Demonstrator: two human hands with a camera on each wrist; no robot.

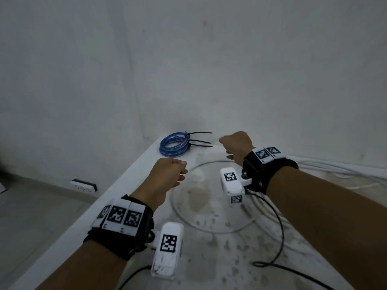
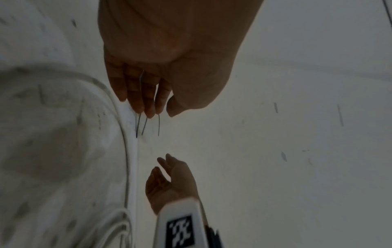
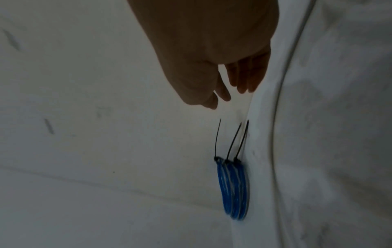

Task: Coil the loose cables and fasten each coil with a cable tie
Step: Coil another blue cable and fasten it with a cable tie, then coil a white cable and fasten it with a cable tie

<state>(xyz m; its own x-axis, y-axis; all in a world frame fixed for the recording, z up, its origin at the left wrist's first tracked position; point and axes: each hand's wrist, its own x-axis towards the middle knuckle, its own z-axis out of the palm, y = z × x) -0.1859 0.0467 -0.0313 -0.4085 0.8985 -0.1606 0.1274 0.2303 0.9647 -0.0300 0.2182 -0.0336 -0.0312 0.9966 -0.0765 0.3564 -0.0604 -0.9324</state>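
Three blue cable coils (image 1: 173,144) lie stacked at the far left corner of the white table (image 1: 117,197). Each carries a black cable tie (image 1: 201,141) whose tail points right. In the right wrist view the coils (image 3: 233,189) and tie tails (image 3: 233,141) lie just beyond my fingers. My right hand (image 1: 234,145) hovers by the tail tips, fingers relaxed (image 3: 244,78), holding nothing. Nearer me, my left hand (image 1: 171,170) hangs loosely curled over the table's left side and is empty (image 2: 148,94). A thin white cable (image 1: 219,232) lies in a wide loop under both hands.
A bundle of white cables (image 1: 335,170) runs along the table's far right. A black lead (image 1: 278,227) from the wrist camera loops over the stained tabletop. The wall stands right behind the table. A wall socket (image 1: 83,185) sits low on the left, above the floor.
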